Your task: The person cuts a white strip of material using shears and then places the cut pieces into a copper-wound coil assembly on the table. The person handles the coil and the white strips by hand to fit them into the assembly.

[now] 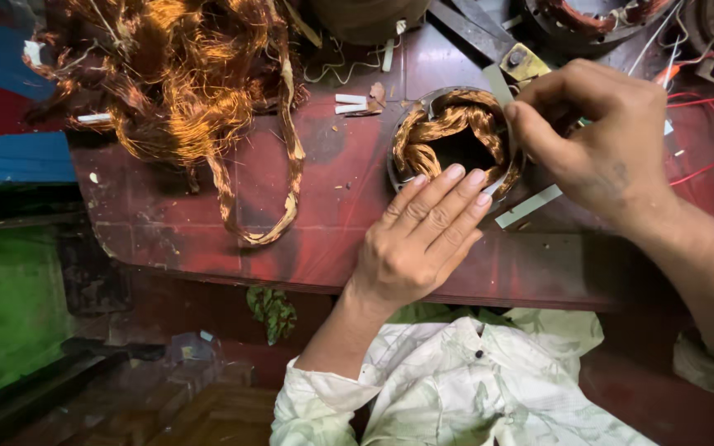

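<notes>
Motor stator (454,136) with copper windings sat upper centre of the frame on the red worn table (291,215). Left hand (423,235) lay flat, fingers open and extended, tips touching the stator's lower rim. Right hand (601,136) was curled at the stator's right edge, fingers pinched; on what, couldn't tell. Loose copper wire tangle (183,83) at upper left, well apart. White strip (529,206) just beside the right hand.
</notes>
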